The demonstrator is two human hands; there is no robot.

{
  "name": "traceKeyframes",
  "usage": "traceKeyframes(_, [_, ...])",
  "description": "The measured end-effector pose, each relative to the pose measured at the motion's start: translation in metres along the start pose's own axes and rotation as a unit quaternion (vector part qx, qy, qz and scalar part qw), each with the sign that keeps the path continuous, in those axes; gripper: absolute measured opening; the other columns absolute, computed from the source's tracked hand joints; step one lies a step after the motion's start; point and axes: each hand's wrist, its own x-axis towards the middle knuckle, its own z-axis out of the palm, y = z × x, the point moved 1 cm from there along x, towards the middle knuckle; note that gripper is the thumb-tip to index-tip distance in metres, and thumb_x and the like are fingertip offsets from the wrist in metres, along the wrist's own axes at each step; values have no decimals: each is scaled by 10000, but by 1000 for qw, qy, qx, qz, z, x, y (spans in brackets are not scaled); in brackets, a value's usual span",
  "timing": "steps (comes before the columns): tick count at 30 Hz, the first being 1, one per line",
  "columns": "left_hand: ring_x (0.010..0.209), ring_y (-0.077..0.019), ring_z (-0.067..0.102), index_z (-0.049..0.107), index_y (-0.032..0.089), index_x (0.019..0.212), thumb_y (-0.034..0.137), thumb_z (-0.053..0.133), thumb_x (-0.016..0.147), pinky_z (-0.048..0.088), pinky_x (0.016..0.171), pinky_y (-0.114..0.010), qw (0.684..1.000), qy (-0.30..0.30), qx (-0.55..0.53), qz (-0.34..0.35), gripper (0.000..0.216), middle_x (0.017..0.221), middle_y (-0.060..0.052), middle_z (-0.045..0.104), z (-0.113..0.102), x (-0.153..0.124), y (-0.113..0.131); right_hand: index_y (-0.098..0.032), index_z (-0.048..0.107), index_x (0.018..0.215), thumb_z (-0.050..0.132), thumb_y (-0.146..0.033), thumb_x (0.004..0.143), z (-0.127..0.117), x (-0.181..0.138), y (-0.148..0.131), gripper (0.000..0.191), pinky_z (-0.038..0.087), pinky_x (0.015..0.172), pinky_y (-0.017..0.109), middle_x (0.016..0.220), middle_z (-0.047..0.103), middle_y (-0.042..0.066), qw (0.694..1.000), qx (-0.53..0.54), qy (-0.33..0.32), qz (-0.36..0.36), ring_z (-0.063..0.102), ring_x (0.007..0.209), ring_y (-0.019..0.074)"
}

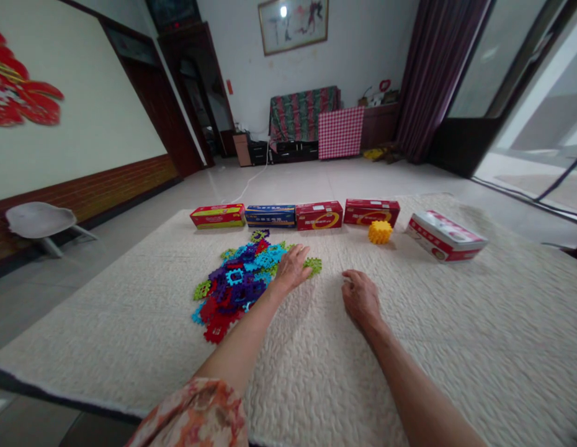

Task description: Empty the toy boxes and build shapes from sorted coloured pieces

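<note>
Watching the quilted cream cover (409, 335), I'm seeing my open, empty left hand (292, 268) touching the plastic tile pile (232, 285); my loosely curled right hand (360, 299) is resting beside it, cardboard boxes (319, 215) lining up beyond the pile.

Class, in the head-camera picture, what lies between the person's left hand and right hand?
The head view shows a green plastic building tile touching the left hand, then the quilted cream cover running on to the right hand.
</note>
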Motion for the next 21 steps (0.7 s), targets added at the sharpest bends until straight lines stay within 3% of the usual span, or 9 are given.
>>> traceKeyframes(5, [1371, -304, 376, 557, 201, 1285, 197, 505, 878, 327, 1109, -492, 995, -10, 61, -81, 411, 1436, -133, 485, 1, -8, -32, -165, 641, 1110, 414, -94, 831, 1, -3, -19, 366, 425, 1007, 403, 1215, 644, 126, 993, 60, -17, -105, 574, 1145, 234])
traceKeyframes(10, [1387, -341, 336, 626, 292, 1210, 292, 485, 917, 325, 1084, -551, 990, -56, 104, -77, 325, 1420, -85, 504, -2, -23, -56, -189, 589, 1245, 438, -133, 885, 10, -8, -52, 395, 359, 1075, 456, 1397, 547, 103, 969, 52, -130, -203, 416, 1332, 248])
traceKeyframes(15, [1368, -334, 357, 635, 315, 1229, 307, 502, 911, 357, 1071, -541, 984, -70, 136, -96, 345, 1434, -82, 484, -11, -35, -70, -199, 567, 1300, 471, -236, 918, 20, -2, -65, 396, 326, 1052, 513, 1460, 491, 109, 966, -13, -185, -182, 347, 1367, 304])
traceKeyframes(21, [1348, -310, 373, 683, 281, 1163, 300, 494, 910, 401, 1046, -483, 974, -61, 159, -150, 317, 1411, -77, 501, -26, -53, -84, -171, 611, 1203, 502, -217, 899, 20, 3, -62, 326, 345, 1009, 410, 1322, 593, 110, 974, -17, -165, -157, 443, 1256, 259])
